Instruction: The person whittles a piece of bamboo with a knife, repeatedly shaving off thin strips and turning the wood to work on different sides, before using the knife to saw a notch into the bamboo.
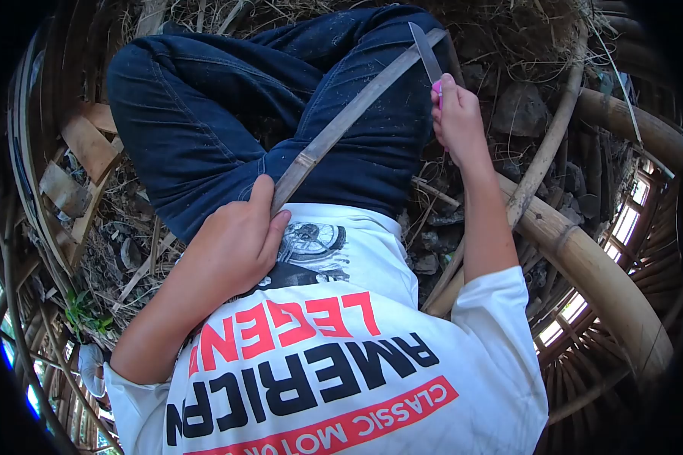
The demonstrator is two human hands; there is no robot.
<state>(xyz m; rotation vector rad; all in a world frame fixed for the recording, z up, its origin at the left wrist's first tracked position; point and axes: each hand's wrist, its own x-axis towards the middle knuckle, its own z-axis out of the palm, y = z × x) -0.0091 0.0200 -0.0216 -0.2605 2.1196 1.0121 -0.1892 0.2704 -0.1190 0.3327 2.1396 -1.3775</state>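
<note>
A long, flat strip of greyish bamboo point(341, 125) with a node partway along lies slanted across my jeans, from my waist up to the knee at the upper right. My left hand point(239, 235) is wrapped round its near end, with the thumb along it. In my right hand point(457, 121) is a knife point(425, 53) with a pink handle, its blade pointing up and to the left. The blade is close beside the strip's far end; whether they touch I cannot tell. My right fingers are closed round the handle.
Thick bamboo poles point(584, 265) lie at the right, near a rock point(520, 110) and dry straw point(524, 38). Pieces of split bamboo point(89, 144) are at the left above rubble and a small green plant point(83, 315). Slatted bamboo walls stand on both sides.
</note>
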